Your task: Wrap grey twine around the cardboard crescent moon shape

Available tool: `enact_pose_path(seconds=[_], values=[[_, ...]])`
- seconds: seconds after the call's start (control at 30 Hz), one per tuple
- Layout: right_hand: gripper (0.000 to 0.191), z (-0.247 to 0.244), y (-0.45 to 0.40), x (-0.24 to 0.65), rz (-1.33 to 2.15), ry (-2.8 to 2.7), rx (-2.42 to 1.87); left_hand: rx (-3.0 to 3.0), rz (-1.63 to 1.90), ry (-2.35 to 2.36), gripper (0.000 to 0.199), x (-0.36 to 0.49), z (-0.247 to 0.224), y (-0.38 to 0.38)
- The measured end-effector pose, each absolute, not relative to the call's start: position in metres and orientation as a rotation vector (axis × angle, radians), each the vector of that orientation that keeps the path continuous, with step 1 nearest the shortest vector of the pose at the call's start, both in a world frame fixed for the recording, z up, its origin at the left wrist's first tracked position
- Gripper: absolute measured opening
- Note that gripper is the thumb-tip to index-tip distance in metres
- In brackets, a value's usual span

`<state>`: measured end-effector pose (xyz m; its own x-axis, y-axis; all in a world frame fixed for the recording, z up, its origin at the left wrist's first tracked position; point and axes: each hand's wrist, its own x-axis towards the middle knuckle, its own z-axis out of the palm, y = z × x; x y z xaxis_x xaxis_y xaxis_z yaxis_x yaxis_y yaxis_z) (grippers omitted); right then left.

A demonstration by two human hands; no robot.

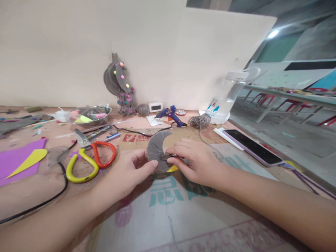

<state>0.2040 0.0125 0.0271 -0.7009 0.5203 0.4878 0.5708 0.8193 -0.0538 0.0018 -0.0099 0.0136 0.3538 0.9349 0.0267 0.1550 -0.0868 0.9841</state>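
A crescent wrapped in grey yarn [155, 148] is held up over the printed board, its curved side facing left. The thumb and fingers of my left hand [136, 166] grip its lower left edge. On the other side, my right hand [193, 157] is closed in a pinch on grey yarn [166, 157] at the crescent's inner edge. A bit of yellow [172, 169] shows at the crescent's lower end, partly covered by fingers. From behind my right hand a strand runs up to a loose bundle of grey yarn [201, 120].
Left lie scissors [82, 164], a utility knife [98, 132], purple sheets [19, 159] and a black cord [64, 175]. Behind stand a blue glue gun [170, 114], a small clock [155, 107] and a decorated grey crescent [118, 80]. Right are a bottle [223, 96] and a phone [253, 147].
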Motion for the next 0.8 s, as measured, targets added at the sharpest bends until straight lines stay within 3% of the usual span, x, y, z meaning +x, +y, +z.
enact_pose_path(seconds=[0.8], values=[[0.022,0.0241,0.0148,0.2075,-0.135,-2.482,-0.777,1.485,0.898,1.034,0.01,0.0014,0.0088,-0.0071]])
